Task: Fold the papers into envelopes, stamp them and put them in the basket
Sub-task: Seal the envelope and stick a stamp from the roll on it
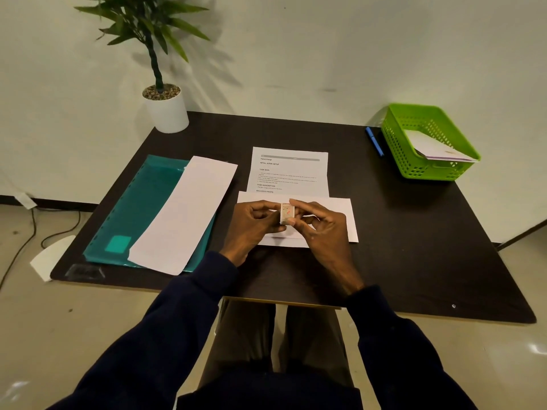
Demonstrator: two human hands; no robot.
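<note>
My left hand [254, 223] and right hand [319, 229] both pinch the stamp [286, 213] over the folded envelope [343, 211], probably to stick it on.

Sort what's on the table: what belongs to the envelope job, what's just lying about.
Job: stamp, folded paper beneath it, printed sheet, long paper on the folder, basket, envelope in it.
Lying about: folder, pen, plant.
</note>
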